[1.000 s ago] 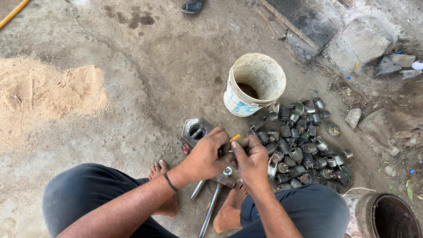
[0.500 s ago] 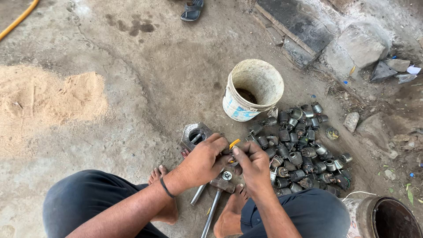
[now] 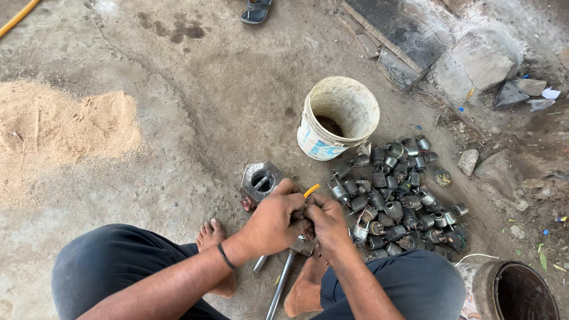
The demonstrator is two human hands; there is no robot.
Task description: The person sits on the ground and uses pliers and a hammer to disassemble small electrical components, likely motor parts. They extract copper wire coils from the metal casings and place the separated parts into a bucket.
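Down on the concrete floor [image 3: 195,106], the person squats with both hands pressed close together. The left hand [image 3: 274,220] and the right hand [image 3: 328,224] curl their fingers tight around a small metal part [image 3: 301,244] — mostly hidden, low between the bare feet. A yellow-handled tool [image 3: 312,189] pokes up between the hands; which hand pinches it I cannot tell. Just left sits a square metal block [image 3: 261,181] with a round bore. To the right lies a heap of grey metal cylinders [image 3: 397,204] — behind it, a dirty white bucket [image 3: 336,121].
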